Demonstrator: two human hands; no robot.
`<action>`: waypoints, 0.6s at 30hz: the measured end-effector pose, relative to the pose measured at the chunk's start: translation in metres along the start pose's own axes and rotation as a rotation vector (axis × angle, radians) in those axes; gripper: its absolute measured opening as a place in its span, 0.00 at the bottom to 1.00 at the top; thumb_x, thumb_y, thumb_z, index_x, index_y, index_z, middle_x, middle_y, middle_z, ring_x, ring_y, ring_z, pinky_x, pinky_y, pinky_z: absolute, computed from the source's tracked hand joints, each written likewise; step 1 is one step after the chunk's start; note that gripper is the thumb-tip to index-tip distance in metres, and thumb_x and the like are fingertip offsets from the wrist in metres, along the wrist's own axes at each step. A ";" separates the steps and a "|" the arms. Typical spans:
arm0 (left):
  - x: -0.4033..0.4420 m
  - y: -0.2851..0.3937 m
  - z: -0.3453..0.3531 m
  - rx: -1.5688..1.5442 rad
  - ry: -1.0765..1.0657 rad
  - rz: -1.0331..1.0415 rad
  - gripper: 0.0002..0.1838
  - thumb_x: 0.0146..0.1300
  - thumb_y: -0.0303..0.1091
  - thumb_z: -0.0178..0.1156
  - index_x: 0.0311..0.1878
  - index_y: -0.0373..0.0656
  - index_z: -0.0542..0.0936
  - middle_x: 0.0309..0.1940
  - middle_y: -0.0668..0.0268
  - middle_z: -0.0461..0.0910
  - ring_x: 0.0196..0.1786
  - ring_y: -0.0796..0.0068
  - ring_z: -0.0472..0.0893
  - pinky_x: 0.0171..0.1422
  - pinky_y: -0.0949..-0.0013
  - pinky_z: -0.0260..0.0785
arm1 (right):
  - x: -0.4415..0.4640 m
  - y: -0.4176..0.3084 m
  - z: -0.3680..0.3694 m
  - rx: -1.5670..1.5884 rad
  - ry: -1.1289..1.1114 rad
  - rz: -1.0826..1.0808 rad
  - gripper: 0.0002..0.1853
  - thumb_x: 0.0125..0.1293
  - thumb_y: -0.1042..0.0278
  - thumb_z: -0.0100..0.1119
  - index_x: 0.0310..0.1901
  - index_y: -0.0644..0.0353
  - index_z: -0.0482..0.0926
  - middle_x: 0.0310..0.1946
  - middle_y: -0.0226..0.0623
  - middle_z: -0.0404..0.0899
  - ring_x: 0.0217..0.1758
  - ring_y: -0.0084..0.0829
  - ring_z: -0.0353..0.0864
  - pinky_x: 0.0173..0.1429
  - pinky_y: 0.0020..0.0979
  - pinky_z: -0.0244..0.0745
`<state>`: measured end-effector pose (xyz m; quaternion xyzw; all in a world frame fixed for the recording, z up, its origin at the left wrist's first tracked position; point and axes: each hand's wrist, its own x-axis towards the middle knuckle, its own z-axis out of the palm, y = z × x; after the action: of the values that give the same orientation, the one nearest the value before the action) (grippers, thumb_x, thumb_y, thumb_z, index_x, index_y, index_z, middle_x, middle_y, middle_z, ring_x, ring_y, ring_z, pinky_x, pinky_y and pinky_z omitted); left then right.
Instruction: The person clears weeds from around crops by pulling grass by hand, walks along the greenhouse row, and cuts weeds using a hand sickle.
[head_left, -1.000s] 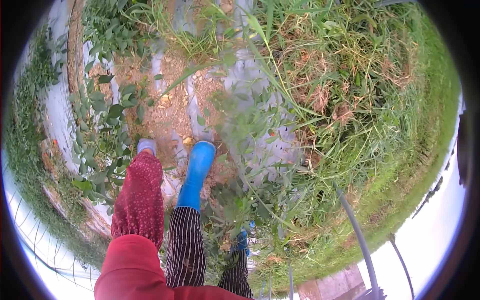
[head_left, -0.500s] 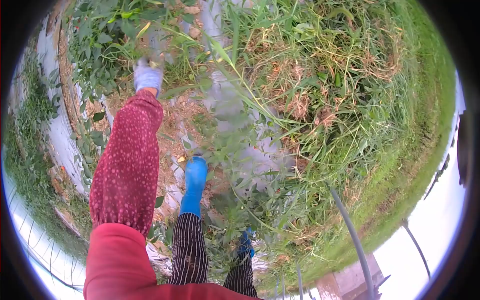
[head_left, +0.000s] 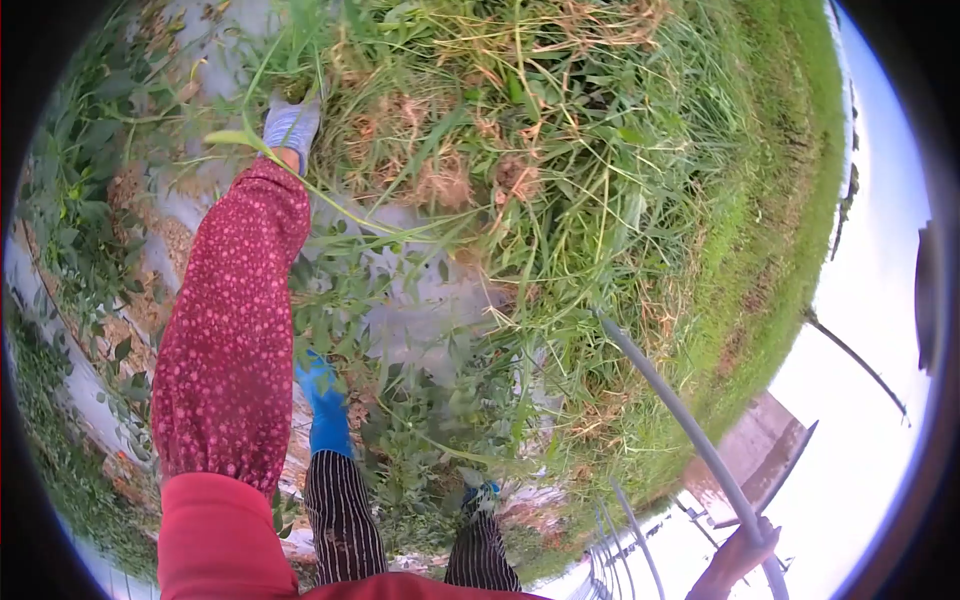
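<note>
My left hand [head_left: 291, 128], in a light grey-purple glove below a red dotted sleeve, reaches to the top left of the view. Its fingers are closed around the base of green grass [head_left: 300, 78] and partly hidden by it. A long grass stem crosses the wrist. At the bottom right my right hand [head_left: 752, 548], without a glove, is wrapped round a grey metal pole [head_left: 690, 425] that slants up out of the grass.
Blue boots [head_left: 328, 410] and striped trousers stand among leafy plants [head_left: 400, 440]. Cut grass and dry weeds [head_left: 430, 150] lie heaped on plastic sheeting [head_left: 410, 320]. Leafy crop rows are at the left. More poles and a small building [head_left: 750, 450] are at the lower right.
The view has swung to the right. My left hand has gone from near the boot up to the grass and closed there. My right hand has come into view on the pole.
</note>
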<state>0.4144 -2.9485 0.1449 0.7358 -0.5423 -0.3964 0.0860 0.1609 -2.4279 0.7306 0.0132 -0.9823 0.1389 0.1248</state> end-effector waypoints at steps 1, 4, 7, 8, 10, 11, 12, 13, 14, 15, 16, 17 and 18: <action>0.027 -0.018 0.021 -0.059 -0.098 -0.002 0.50 0.51 0.56 0.60 0.64 0.27 0.51 0.55 0.39 0.67 0.59 0.50 0.70 0.61 0.62 0.61 | -0.003 -0.004 -0.002 -0.044 -0.003 0.028 0.18 0.70 0.59 0.36 0.38 0.69 0.67 0.32 0.37 0.67 0.40 0.27 0.67 0.56 0.33 0.58; -0.028 0.060 0.003 -0.341 -0.409 -0.154 0.57 0.46 0.55 0.66 0.63 0.22 0.46 0.59 0.38 0.61 0.61 0.55 0.68 0.65 0.64 0.57 | -0.022 -0.038 0.028 -0.095 0.173 0.053 0.18 0.71 0.59 0.35 0.39 0.69 0.66 0.32 0.36 0.68 0.40 0.27 0.67 0.51 0.30 0.61; -0.030 0.041 0.098 0.025 -0.200 -0.053 0.48 0.52 0.52 0.61 0.64 0.28 0.49 0.58 0.41 0.63 0.60 0.58 0.69 0.63 0.61 0.58 | -0.022 -0.037 0.035 -0.071 0.274 0.045 0.11 0.71 0.66 0.35 0.36 0.66 0.63 0.29 0.34 0.65 0.36 0.25 0.67 0.47 0.27 0.64; -0.038 0.040 0.118 0.084 -0.254 -0.017 0.43 0.54 0.50 0.60 0.63 0.30 0.53 0.58 0.43 0.65 0.59 0.59 0.70 0.62 0.61 0.59 | -0.020 -0.032 0.033 0.060 0.274 0.032 0.09 0.70 0.69 0.35 0.35 0.64 0.61 0.27 0.33 0.64 0.35 0.24 0.66 0.46 0.26 0.65; -0.055 0.045 0.154 0.394 -0.439 0.173 0.31 0.58 0.45 0.56 0.60 0.36 0.62 0.55 0.48 0.70 0.56 0.61 0.73 0.58 0.60 0.62 | -0.016 -0.025 0.031 -0.139 0.259 -0.077 0.06 0.68 0.72 0.37 0.32 0.61 0.62 0.25 0.32 0.64 0.33 0.24 0.67 0.46 0.26 0.66; -0.061 0.045 0.174 0.623 -0.540 0.362 0.24 0.60 0.42 0.53 0.57 0.40 0.68 0.52 0.52 0.73 0.53 0.62 0.75 0.55 0.60 0.64 | -0.014 -0.025 0.029 -0.469 0.237 -0.168 0.07 0.66 0.72 0.39 0.30 0.59 0.64 0.24 0.32 0.65 0.33 0.25 0.68 0.46 0.27 0.66; -0.067 0.052 0.191 1.051 -0.704 0.685 0.17 0.62 0.38 0.51 0.53 0.45 0.76 0.49 0.57 0.77 0.50 0.63 0.77 0.52 0.59 0.66 | -0.014 -0.024 0.028 -0.795 0.208 -0.254 0.07 0.64 0.72 0.41 0.28 0.57 0.66 0.24 0.31 0.67 0.32 0.26 0.69 0.46 0.28 0.66; -0.080 0.040 0.221 1.025 -0.505 0.825 0.12 0.61 0.35 0.50 0.43 0.50 0.82 0.43 0.63 0.81 0.46 0.63 0.80 0.46 0.61 0.68 | -0.016 -0.023 0.028 -1.122 0.169 -0.334 0.07 0.62 0.71 0.42 0.26 0.55 0.69 0.23 0.31 0.68 0.32 0.27 0.70 0.46 0.29 0.67; -0.108 0.068 0.204 0.888 -0.625 0.742 0.13 0.61 0.35 0.49 0.44 0.48 0.81 0.43 0.62 0.81 0.46 0.62 0.79 0.46 0.60 0.68 | -0.019 -0.023 0.025 -1.454 0.117 -0.411 0.08 0.60 0.71 0.44 0.24 0.54 0.71 0.23 0.31 0.70 0.31 0.28 0.71 0.45 0.30 0.67; -0.150 0.105 0.196 0.746 -0.741 0.655 0.13 0.61 0.34 0.49 0.45 0.46 0.80 0.44 0.61 0.80 0.47 0.60 0.79 0.45 0.60 0.69 | -0.017 -0.022 0.023 -1.785 0.057 -0.490 0.08 0.58 0.71 0.46 0.23 0.52 0.73 0.22 0.30 0.71 0.31 0.29 0.72 0.45 0.31 0.67; -0.183 0.122 0.208 0.256 -0.728 0.312 0.14 0.60 0.38 0.51 0.44 0.42 0.79 0.40 0.57 0.80 0.42 0.59 0.79 0.44 0.60 0.69 | -0.016 -0.020 0.023 -2.108 -0.011 -0.574 0.09 0.56 0.71 0.48 0.21 0.50 0.75 0.22 0.30 0.73 0.30 0.29 0.73 0.45 0.32 0.67; -0.214 0.139 0.217 -0.229 -0.671 -0.037 0.17 0.58 0.42 0.54 0.43 0.38 0.78 0.37 0.54 0.80 0.38 0.58 0.78 0.43 0.60 0.69 | -0.013 -0.020 0.027 -2.316 0.021 -0.615 0.10 0.53 0.71 0.49 0.17 0.50 0.72 0.17 0.28 0.69 0.27 0.30 0.71 0.39 0.33 0.66; -0.242 0.159 0.224 -0.391 -0.781 0.116 0.11 0.57 0.34 0.57 0.33 0.33 0.76 0.25 0.61 0.74 0.28 0.69 0.71 0.33 0.62 0.63 | -0.014 -0.024 0.029 -2.153 0.043 -0.641 0.10 0.53 0.72 0.49 0.16 0.50 0.71 0.16 0.28 0.68 0.25 0.30 0.69 0.36 0.33 0.65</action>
<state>0.1235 -2.7338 0.2022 0.4689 -0.4895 -0.7344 0.0343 0.1690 -2.4591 0.7070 0.1483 -0.5392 -0.8206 0.1181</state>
